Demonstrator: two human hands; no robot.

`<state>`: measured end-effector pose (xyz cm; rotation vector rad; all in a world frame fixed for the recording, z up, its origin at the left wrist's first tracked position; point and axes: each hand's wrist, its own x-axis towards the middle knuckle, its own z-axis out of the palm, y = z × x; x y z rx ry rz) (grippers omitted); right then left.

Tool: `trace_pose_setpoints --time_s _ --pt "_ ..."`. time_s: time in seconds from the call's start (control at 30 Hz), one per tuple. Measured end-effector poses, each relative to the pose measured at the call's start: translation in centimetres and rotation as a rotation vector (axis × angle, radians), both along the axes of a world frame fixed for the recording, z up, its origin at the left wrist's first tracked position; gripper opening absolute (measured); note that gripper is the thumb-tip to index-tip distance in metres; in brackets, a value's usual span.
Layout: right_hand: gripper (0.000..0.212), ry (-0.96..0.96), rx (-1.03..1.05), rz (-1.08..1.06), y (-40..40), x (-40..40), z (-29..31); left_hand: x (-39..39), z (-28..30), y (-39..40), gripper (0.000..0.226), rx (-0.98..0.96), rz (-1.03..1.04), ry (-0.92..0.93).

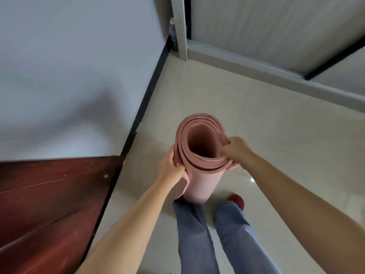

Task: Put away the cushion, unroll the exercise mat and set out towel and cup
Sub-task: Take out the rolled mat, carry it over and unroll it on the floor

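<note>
Fingers of our left hand (171, 162) are curled around the outer side of the rolled exercise mat (199, 155), near its top end, and they hold it firmly. Our right hand (236, 150) pinches the rim on the other side: the fingertips press over the edge of the layers and the thumb goes under them. So both hands are closed on the mat.

We hold the pink mat upright in front of our legs (209, 230), with its open end toward the camera, so we look into the hollow centre. It is still fully rolled. Whether its lower end touches the floor (266, 135), we cannot tell, because the roll itself hides that end. We stand near a corner, with the white wall (69, 66) and a dark red wooden panel (49, 204) to the left and a sliding door frame (246, 64) ahead.

We judge that the step in hand is bringing the mat to the place for unrolling. Cushion, towel and cup are not in view. The next move, we think, calls for laying the roll flat on open floor, away from the wall, finding the loose outer edge, and pushing the roll away so it opens straight.
</note>
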<state>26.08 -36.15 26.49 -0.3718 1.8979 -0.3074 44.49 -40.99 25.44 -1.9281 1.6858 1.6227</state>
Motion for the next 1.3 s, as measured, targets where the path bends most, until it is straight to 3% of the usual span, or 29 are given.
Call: trace_pose_setpoints --time_s 0.13,0.2,0.33,0.47,0.53,0.7,0.77,0.9,1.0,1.1,1.2,1.3 --pt "0.005 0.169 -0.064 0.089 -3.5 -3.5 -4.4 -3.0 -4.8 -2.6 0.054 -0.096 0.004 0.037" --pt "0.02 0.256 -0.11 0.101 -4.6 -4.8 -6.0 -4.0 -5.9 -4.0 0.046 -0.122 0.006 0.095" --pt "0.046 0.199 -0.302 -0.114 -7.5 -7.5 -10.9 -7.3 -10.3 -7.7 0.023 -0.239 -0.051 0.137" --pt "0.025 0.131 -0.507 -0.352 -10.2 -9.2 -16.9 -9.5 -16.3 -11.1 0.022 -0.35 -0.05 0.168" --pt "0.016 0.139 -0.514 -0.375 -11.2 -10.0 -20.8 -10.4 -19.7 -12.5 0.027 -0.386 -0.091 0.174" --pt "0.041 0.284 -0.488 -0.397 -12.8 -12.8 -30.6 -11.8 -30.0 -14.1 0.029 -0.295 -0.258 0.19" --pt "0.04 0.332 -0.51 -0.444 -13.2 -14.1 -33.9 -11.7 -33.9 -14.3 0.04 -0.265 -0.376 0.16" --pt "0.044 0.304 -0.531 -0.406 -12.3 -14.7 -39.9 -11.9 -40.4 -14.7 0.048 -0.412 -0.541 -0.003" --pt "0.049 0.449 -0.441 -0.138 -10.3 -12.4 -42.9 -11.0 -43.4 -14.5 0.053 -0.428 -0.544 -0.177" --pt "0.061 0.546 -0.451 -0.032 -7.9 -9.8 -44.4 -9.2 -46.2 -13.6 0.056 -0.379 -0.505 -0.296" --pt "0.073 0.493 -0.383 -0.087 -6.2 -8.2 -45.7 -7.1 -48.5 -12.9 0.048 -0.334 -0.417 -0.309" --pt "0.083 0.439 -0.324 -0.216 -5.1 -7.7 -46.2 -6.0 -50.0 -12.8 0.028 -0.408 -0.394 -0.266"
